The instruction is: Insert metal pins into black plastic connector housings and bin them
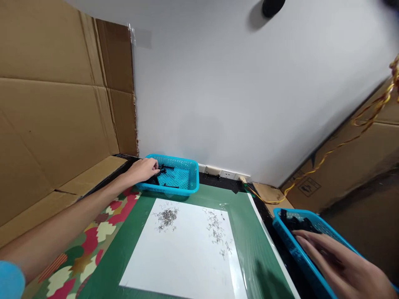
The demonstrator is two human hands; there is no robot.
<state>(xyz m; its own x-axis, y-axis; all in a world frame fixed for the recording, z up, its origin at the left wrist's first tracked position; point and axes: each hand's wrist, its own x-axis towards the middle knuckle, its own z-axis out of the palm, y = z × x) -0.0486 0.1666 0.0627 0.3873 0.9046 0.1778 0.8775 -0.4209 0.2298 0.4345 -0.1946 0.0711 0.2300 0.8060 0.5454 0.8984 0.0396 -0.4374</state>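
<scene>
Overhanging latticed blue basket (pixel 182 179), curled left hand (pixel 144 169), black parts (pixel 154 180), perhaps plastic

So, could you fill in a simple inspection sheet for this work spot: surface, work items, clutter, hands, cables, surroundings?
Surface: green mat with a white sheet on it.
Work items: loose metal pieces in two patches on the sheet; black parts in the left basket and right basket.
Clutter: dark bits near the sockets, too small to identify.
Hands: left hand at the left basket's parts, right hand over the right basket; grip unclear on both.
Cables: yellow cord, running from the sockets up the right side.
Surroundings: white wall behind, cardboard at both sides.
</scene>
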